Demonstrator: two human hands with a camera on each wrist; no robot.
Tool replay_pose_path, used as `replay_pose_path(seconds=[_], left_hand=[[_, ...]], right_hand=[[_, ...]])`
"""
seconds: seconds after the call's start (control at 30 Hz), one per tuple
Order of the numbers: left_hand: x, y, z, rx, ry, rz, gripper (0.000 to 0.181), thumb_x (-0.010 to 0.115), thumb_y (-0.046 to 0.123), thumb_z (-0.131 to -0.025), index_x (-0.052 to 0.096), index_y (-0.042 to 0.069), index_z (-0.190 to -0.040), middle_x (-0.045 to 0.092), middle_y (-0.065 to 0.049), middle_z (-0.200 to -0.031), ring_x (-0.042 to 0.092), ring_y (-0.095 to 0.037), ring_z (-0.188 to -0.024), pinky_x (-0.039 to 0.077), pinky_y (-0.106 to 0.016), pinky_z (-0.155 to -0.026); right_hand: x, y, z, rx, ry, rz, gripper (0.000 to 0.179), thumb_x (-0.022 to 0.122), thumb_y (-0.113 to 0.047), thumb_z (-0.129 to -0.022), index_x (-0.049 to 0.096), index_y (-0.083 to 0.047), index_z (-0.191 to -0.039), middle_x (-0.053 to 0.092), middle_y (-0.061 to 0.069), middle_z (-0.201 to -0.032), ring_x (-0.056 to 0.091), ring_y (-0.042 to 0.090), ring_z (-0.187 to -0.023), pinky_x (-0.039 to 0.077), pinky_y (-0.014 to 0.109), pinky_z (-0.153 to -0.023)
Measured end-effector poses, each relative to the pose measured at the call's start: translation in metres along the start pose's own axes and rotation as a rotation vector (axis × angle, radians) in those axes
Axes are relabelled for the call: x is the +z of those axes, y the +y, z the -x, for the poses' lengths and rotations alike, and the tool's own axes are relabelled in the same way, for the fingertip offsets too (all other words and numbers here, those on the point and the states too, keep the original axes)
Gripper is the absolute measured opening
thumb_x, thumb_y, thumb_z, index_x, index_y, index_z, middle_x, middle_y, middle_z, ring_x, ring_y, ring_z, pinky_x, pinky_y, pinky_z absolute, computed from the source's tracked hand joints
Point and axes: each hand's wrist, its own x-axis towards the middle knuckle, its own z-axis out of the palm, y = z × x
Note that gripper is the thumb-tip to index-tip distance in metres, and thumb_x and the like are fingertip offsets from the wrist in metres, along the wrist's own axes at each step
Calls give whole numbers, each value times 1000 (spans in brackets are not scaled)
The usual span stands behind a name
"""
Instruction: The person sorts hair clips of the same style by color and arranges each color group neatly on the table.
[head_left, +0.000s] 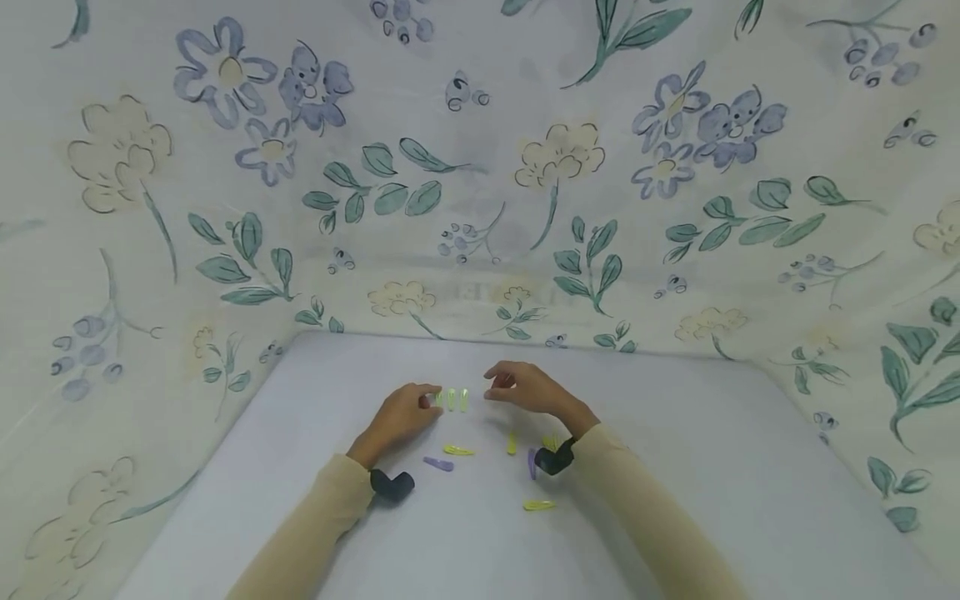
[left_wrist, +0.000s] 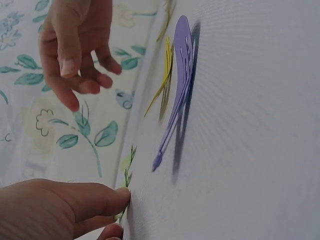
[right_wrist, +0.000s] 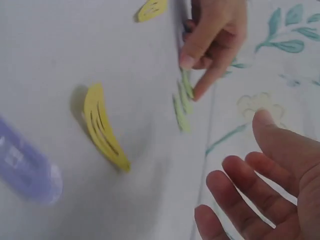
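Three light green snap hair clips [head_left: 452,399] stand side by side in a row on the white table. My left hand [head_left: 405,414] is at the row's left end, its thumb and index finger pinching the leftmost green hair clip [right_wrist: 187,84] by its two ends. The other green clip [right_wrist: 181,114] at the far end of the row lies free. Just right of the row, my right hand [head_left: 528,387] hovers with relaxed, parted fingers and holds nothing, as the right wrist view also shows.
Nearer me lie a yellow clip [head_left: 458,451] and a purple clip [head_left: 438,463]. Around the right wrist are more yellow clips [head_left: 512,442] and a second purple clip [head_left: 532,463]. Another yellow clip [head_left: 539,505] lies closer in. A flower-patterned cloth [head_left: 480,208] surrounds the table [head_left: 675,467].
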Motion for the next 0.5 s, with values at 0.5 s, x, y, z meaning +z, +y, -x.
replay_pose_path(seconds=[0.5], left_hand=[[-3, 2, 1, -10, -4, 14, 46, 71, 25, -91, 64, 12, -134, 61, -4, -92, 53, -18, -80, 42, -31, -69]], right_hand=[[-30, 27, 93, 104, 125, 1, 28, 71, -23, -93, 70, -9, -117, 66, -3, -96, 58, 14, -89, 50, 27, -74]])
